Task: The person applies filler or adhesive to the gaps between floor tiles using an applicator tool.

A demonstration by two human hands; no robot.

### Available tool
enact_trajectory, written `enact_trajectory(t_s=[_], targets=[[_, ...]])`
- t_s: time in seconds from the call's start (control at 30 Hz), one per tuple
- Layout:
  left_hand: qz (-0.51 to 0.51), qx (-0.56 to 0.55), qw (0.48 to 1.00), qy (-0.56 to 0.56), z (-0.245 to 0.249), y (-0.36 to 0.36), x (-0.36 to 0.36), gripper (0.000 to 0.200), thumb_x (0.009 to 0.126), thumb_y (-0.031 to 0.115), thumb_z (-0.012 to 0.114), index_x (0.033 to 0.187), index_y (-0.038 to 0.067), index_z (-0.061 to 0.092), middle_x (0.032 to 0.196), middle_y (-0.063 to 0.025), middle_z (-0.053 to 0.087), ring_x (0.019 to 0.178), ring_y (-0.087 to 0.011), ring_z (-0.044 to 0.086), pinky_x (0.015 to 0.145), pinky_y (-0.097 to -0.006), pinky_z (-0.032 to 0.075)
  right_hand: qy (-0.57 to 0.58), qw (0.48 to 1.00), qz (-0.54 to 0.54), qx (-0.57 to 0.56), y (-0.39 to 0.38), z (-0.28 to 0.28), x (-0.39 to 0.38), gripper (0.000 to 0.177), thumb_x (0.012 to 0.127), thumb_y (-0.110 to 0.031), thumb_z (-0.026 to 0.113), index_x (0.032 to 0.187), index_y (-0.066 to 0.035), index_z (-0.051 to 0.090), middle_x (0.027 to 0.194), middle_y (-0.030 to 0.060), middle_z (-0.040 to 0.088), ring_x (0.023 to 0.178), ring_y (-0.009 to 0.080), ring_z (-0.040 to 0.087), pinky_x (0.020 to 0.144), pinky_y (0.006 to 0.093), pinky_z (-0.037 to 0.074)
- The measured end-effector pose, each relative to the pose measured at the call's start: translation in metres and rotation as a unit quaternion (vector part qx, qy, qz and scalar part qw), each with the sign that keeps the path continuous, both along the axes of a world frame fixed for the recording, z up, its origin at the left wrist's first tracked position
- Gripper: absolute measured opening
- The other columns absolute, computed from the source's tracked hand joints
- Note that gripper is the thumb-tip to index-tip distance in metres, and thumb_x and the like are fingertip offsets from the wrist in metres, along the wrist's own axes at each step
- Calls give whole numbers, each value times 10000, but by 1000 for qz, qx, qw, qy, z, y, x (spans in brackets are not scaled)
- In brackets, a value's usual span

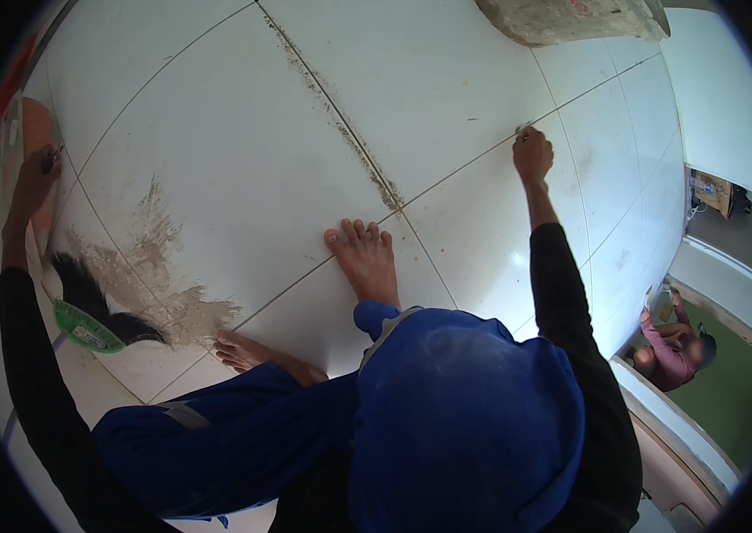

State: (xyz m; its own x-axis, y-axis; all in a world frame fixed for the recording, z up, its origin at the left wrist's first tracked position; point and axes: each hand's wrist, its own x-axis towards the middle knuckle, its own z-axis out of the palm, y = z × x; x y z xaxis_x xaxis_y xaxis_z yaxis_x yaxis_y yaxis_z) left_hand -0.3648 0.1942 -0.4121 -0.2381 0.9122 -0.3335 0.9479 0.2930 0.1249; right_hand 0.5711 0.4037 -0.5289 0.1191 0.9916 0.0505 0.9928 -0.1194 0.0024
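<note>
Two bare feet (367,266) stand on white tiles (420,80). One green-headed broom (87,327) lies left; its markings are illegible. Left hand (31,185): clamped on one small dark object (51,160). Right hand (533,158): fingers curled together at a tile joint (482,155); contents cannot be told. Far right: one crouching person (673,351).

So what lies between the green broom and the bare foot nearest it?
In the head view, a brownish smear on the white tiles lies between the broom and that foot.
</note>
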Motion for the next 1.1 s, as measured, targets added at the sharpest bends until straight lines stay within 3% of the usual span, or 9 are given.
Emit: enact_trajectory(t_s=[0.2,0.27,0.37,0.53,0.67,0.8,0.87,0.97,1.1], targets=[[-61,43,997,13,0,50,34,192,959,139,685,1043,-21,622,869,-112,672,766,-168,639,732,-344,509,84,996,10,-17,-103,10,-85,146,950,-173,627,978,-99,750,865,204,747,819,421,734,746,533,572],[-75,145,986,-38,-5,56,43,216,960,156,690,1080,-18,645,910,-123,710,800,-181,679,752,-342,522,96,994,20,-48,-139,17,-116,134,957,-174,620,954,-63,695,836,224,730,803,436,722,727,549,561],[-50,47,998,9,17,70,67,241,956,168,696,1105,-16,653,914,-119,711,801,-169,671,768,-333,521,156,984,32,-80,-190,26,-155,145,959,-166,622,903,-39,664,770,234,707,738,454,706,709,563,546],[-54,64,996,-18,15,59,56,240,958,170,702,1096,-20,651,889,-113,694,786,-161,653,766,-328,513,280,954,23,-104,-199,30,-148,154,960,-209,679,979,-71,746,793,193,736,747,413,724,710,493,564],[-74,62,995,-10,16,40,51,218,973,172,690,1069,-18,643,813,-105,628,724,-156,582,720,-343,486,217,976,-32,-5,-129,16,-81,166,974,-215,671,997,-84,769,827,147,765,747,345,741,699,460,553],[-68,106,991,-43,15,20,38,203,983,165,678,1058,-17,631,786,-98,580,705,-160,527,698,-349,466,132,991,-7,5,-103,13,-81,156,981,-182,637,979,-65,741,819,168,754,754,386,731,698,488,555],[-32,28,999,-3,23,16,38,195,988,161,673,1022,-19,606,785,-88,559,711,-165,509,700,-342,462,85,996,9,-7,-119,10,-96,155,985,-180,622,966,-60,718,816,192,743,760,417,724,703,515,554],[-34,126,990,-50,12,4,28,205,987,161,675,982,-21,582,776,-89,546,702,-171,499,692,-344,459,124,989,71,-40,-171,13,-133,112,948,-157,624,884,-69,650,767,216,705,751,449,706,680,566,542],[-32,78,996,-3,22,17,38,220,985,171,678,957,-16,565,776,-98,547,701,-176,511,697,-351,464,172,973,108,-109,-237,22,-176,101,960,-166,627,933,-75,661,761,210,708,740,451,703,681,561,536]])
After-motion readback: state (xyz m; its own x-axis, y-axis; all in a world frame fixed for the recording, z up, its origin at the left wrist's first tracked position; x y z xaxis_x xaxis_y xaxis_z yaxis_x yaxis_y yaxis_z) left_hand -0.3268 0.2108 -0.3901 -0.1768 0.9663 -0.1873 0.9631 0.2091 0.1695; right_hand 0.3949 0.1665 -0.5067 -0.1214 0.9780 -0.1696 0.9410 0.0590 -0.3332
